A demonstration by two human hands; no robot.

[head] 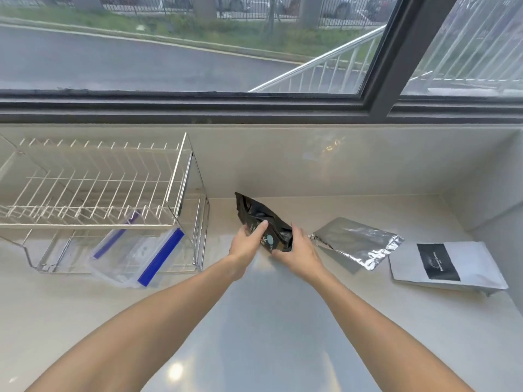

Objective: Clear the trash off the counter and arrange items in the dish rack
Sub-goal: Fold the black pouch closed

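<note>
Head view: both hands hold a black pouch point(263, 222) over the table point(254, 321); the left hand point(247, 241) and the right hand point(297, 250) have fingers curled round it. A foil bag point(356, 241) and white bag point(444, 264) lie to the right, the rack point(93, 193) to the left.

A dish rack point(99, 193) was positioned at the counter's point(254, 321) left, with zip bags point(135, 256) lodged in its lower tier. Right of it, a pouch point(266, 222) was held between both hands; two further pouches point(356, 241) point(444, 264) were laid rightward.
</note>
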